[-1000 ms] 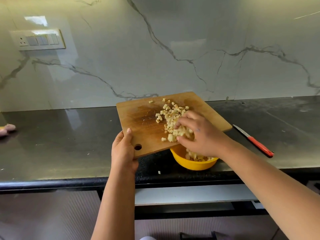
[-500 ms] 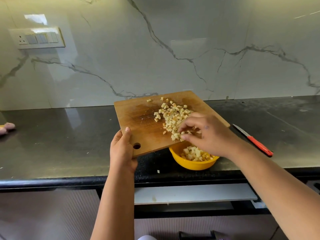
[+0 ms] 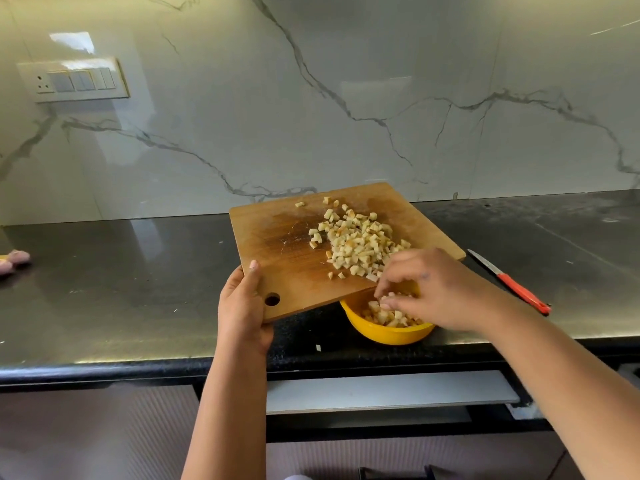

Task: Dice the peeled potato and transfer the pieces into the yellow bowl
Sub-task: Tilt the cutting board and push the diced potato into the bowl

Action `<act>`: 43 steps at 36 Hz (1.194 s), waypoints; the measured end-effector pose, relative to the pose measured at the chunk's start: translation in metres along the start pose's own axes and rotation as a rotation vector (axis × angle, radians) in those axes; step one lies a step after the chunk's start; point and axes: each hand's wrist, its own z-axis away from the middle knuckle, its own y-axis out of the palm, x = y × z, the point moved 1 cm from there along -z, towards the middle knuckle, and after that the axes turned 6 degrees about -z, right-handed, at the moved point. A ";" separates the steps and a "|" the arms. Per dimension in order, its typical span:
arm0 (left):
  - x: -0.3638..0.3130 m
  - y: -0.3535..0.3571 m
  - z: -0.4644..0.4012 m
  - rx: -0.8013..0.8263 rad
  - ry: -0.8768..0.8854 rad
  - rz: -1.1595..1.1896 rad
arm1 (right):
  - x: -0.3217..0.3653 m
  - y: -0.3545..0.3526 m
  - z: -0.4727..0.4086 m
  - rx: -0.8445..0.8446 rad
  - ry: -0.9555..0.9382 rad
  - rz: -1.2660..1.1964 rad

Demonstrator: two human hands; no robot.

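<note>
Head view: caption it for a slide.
Left hand tilts cutting board while right hand sweeps diced potato into yellow bowl.

The cutting board is sitting tilted above the bench, its near right edge lying over the bowl. The left hand is gripping the board's near left corner, beside the hole. Potato pieces are lying heaped on the board's right half, and more are sitting in the bowl. The right hand is hanging over the bowl, just before the heap. The knife is lying on the bench to the right of the board, apart from it. The switch panel is sitting on the wall behind, far left.
</note>
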 end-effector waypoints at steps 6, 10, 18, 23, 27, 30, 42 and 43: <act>-0.002 -0.002 0.004 0.016 0.020 0.022 | -0.021 -0.028 -0.043 -0.250 0.135 -0.156; -0.003 -0.003 0.006 0.029 0.013 0.030 | -0.037 -0.021 -0.085 -0.200 0.270 -0.044; -0.005 -0.005 0.007 0.037 0.027 0.031 | -0.036 -0.007 -0.086 -0.164 0.309 0.076; -0.004 -0.005 0.007 0.021 0.017 0.039 | -0.024 -0.001 -0.064 -0.194 0.341 -0.004; -0.002 -0.004 0.008 0.021 0.017 0.044 | -0.015 0.008 -0.047 -0.209 0.350 0.007; -0.002 -0.004 0.008 0.012 0.016 0.045 | -0.007 0.013 -0.033 -0.202 0.368 0.044; -0.001 -0.006 0.007 0.008 0.012 0.029 | 0.017 0.017 0.021 -0.169 0.337 0.138; -0.001 -0.006 0.007 0.011 0.015 0.028 | 0.017 0.014 0.021 -0.183 0.331 0.136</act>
